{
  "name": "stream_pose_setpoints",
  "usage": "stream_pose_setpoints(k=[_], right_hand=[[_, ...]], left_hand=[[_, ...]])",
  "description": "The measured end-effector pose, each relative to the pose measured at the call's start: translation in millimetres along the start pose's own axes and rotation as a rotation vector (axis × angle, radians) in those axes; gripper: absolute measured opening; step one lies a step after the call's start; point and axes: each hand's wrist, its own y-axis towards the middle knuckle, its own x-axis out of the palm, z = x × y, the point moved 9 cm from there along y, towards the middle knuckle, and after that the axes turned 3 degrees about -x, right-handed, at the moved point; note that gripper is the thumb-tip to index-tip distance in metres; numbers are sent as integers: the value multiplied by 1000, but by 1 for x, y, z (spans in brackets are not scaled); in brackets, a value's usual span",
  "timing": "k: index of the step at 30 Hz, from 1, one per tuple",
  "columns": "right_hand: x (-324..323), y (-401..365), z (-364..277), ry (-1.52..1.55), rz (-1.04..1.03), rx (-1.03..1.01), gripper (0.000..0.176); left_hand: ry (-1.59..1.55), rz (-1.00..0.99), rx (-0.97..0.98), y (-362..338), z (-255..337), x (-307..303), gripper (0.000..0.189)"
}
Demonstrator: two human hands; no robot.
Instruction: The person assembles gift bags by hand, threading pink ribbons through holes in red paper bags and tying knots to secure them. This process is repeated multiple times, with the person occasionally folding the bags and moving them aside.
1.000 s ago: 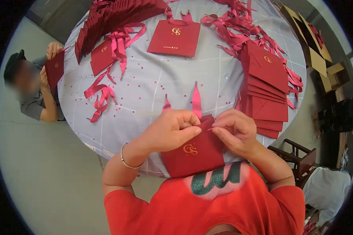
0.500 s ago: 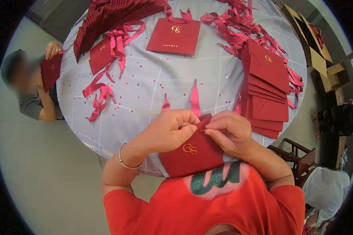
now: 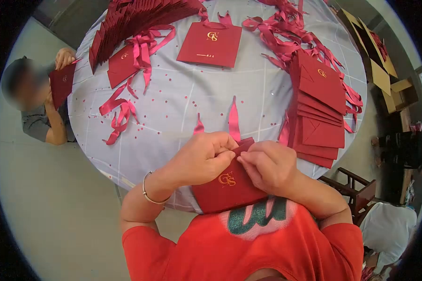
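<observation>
A dark red paper gift bag with a gold monogram lies at the table's near edge, against the red shirt. My left hand is closed in a pinch at the bag's top edge. Close beside it, my right hand has thumb and forefinger pressed together over the bag's upper front; whatever sits between those fingertips is hidden. Beyond my left hand, two pink ribbon ends stick up from behind the bag's top.
Stacked red bags stand at right near a heap of pink ribbons. A bag with ribbon handles lies at the back; more bags fan out at left. Another person holds a bag. A wooden chair stands at right.
My right hand has shifted slightly left, towards my left hand, and its fingers have drawn closer together over the bag. My left hand has barely moved.
</observation>
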Motion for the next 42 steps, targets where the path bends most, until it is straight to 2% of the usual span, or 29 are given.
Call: stream_pose_setpoints(k=[5, 7, 9, 11, 12, 15, 17, 19, 21, 22, 24, 25, 26, 28, 29, 30, 32, 36, 38, 39, 41, 42], right_hand=[[6, 6, 0, -9, -99, 5, 16], [8, 7, -1, -18, -105, 13, 16], [9, 8, 1, -28, -111, 16, 16], [15, 5, 27, 255, -137, 258, 19], [20, -3, 44, 426, -148, 474, 23], [25, 0, 49, 456, -265, 528, 25], [21, 12, 47, 467, -279, 481, 23], [12, 25, 44, 477, -291, 439, 22], [36, 2, 51, 820, -622, 850, 18], [37, 6, 56, 824, -585, 783, 14], [41, 14, 59, 733, -726, 785, 13], [42, 25, 58, 665, -757, 693, 18], [45, 29, 65, 658, -748, 695, 18], [67, 26, 59, 633, -1091, 473, 20], [73, 30, 57, 609, -1162, 400, 24], [78, 36, 58, 601, -1157, 394, 24], [93, 15, 60, 701, -1432, 644, 24], [109, 1, 64, 899, -1494, 725, 26], [109, -2, 70, 930, -1374, 887, 26], [106, -4, 67, 919, -1382, 889, 26], [98, -1, 81, 798, -1134, 1031, 25], [97, -4, 79, 788, -1147, 1031, 25]], left_hand=[[33, 1, 1, 5, -9, -2, 10], [39, 15, 90, 5, -6, 0, 11], [58, 27, 81, 6, -10, -1, 11], [75, 45, 69, 4, -8, -4, 12], [117, 23, 57, 2, -1, -2, 12], [227, 16, 85, 0, 10, -1, 12], [299, 31, 122, -2, 16, 1, 12], [439, 186, 267, -9, 33, -2, 12], [465, 244, 327, -14, 38, -2, 12], [488, 305, 386, -18, 43, -3, 13], [495, 329, 390, -22, 47, -1, 16], [503, 367, 398, -24, 50, -2, 18], [505, 361, 407, -24, 50, 0, 18], [689, 445, 537, -30, 59, 6, 20], [746, 473, 566, -33, 61, 9, 22], [752, 476, 574, -35, 62, 11, 22], [897, 526, 605, -41, 66, 17, 24], [792, 543, 519, -43, 62, 14, 24], [685, 506, 449, -38, 56, 7, 23], [579, 461, 377, -33, 49, 3, 22], [520, 430, 335, -27, 42, -4, 21], [472, 392, 289, -24, 36, -6, 20]])
